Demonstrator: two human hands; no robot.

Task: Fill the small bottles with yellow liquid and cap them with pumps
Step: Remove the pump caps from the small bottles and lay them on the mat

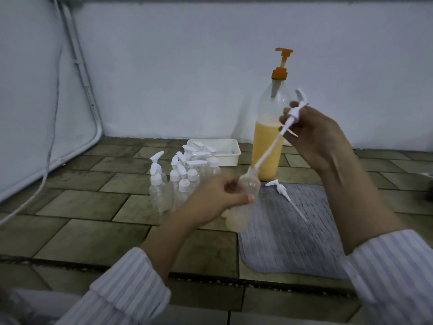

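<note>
Here the small bottle [248, 184] sat tilted in the left hand [220, 195], whose fingers [243, 200] curled round its body, thumb side toward the neck. Its lower part looked pale yellow, though blur made the fill hard to judge. From its mouth a white tube ran up and to the right to the pump [295, 108], pinched at its collar by the right hand [314, 134]; those fingertips [284, 118] closed on the pump head, with the nozzle sticking out above them. The tube's lower end was inside the bottle's neck, while the collar stood well clear of it.

Just behind the right fingers stood the big bottle [269, 146], about half full of yellow liquid, with an orange pump on top. Below those fingers, a loose pump [284, 195] lay on a grey mat [288, 235]. Beyond the left fingers stood a cluster of capped clear bottles [174, 181], touching one another, and behind them a white tray [222, 151]. All rested on a tiled floor [93, 231] near a pale wall. Striped sleeves [131, 294] covered both forearms.
</note>
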